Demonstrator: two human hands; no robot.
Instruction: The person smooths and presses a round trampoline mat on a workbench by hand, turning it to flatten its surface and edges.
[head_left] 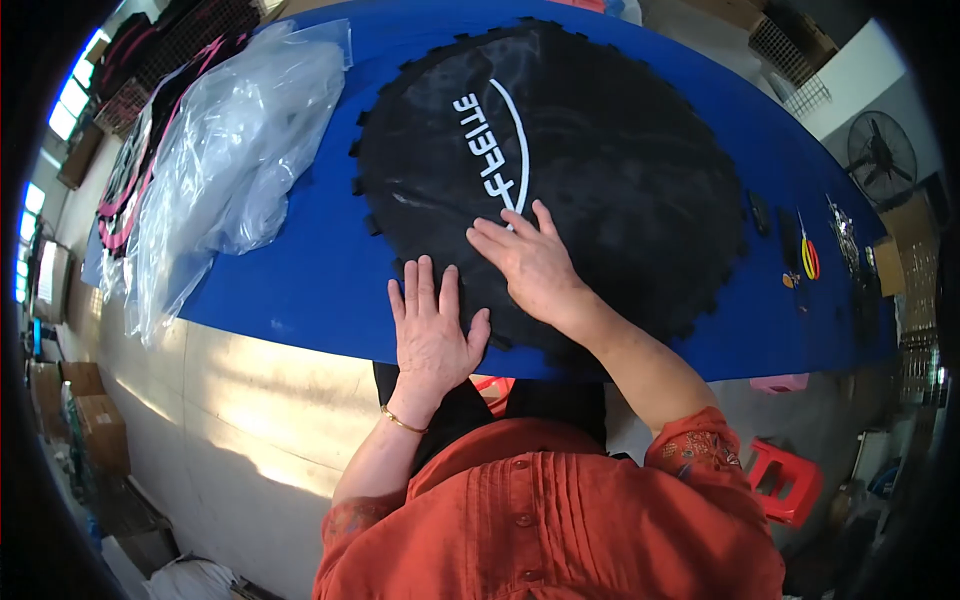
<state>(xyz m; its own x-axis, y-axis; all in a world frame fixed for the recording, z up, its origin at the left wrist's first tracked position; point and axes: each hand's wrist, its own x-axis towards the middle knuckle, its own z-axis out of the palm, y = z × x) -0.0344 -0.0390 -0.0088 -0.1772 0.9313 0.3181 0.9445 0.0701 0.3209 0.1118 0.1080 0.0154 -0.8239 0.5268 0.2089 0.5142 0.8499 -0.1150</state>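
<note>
A large round black trampoline mat with tabs along its rim lies flat on the blue table. A white printed logo with a curved stroke shows on it. My left hand lies palm down at the mat's near left edge, fingers stretched out and partly on the mat. Further in, my right hand rests on the mat just below the logo with its fingers spread, covering the logo's lower end. Neither hand holds anything that I can see.
Clear plastic bags lie on the table's left side, beside pink-edged black pieces. At the right are a small black object and a yellow-and-red-handled tool. A red stool and a fan stand beyond.
</note>
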